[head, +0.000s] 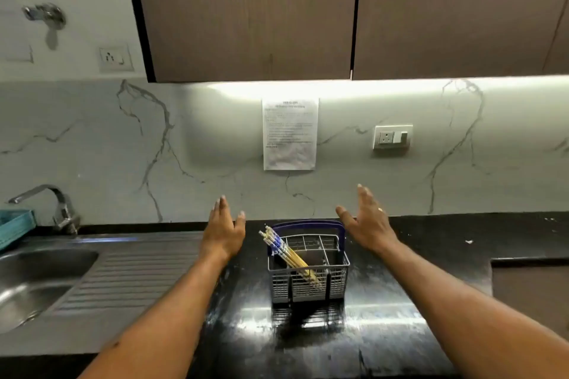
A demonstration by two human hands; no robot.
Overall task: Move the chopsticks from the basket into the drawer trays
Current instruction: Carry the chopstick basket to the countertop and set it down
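- Counter (400, 301): black, glossy, sink (37, 280) at its left end. No drawer or trays in view; likely below the frame edge, so the destination needs locating before anything is carried.
- Basket (308, 274): grey wire, blue handle upright at the rear, standing on the counter mid-frame between the two forearms.
- Left hand (222, 235): raised just left of the basket, fingers spread, palm facing inward, holding nothing, not touching the basket.
- Right hand (368, 224): raised to the right of the handle, fingers spread, empty, ring on one finger.
- Chopsticks (288, 251): one bundle in the basket's left compartment, leaning left, blue-patterned ends sticking above the rim.
- Judgement: task not started. Best approach: steady the basket with one hand, close the other round the whole bundle near the blue ends, lift along the lean so tips don't snag the wire.
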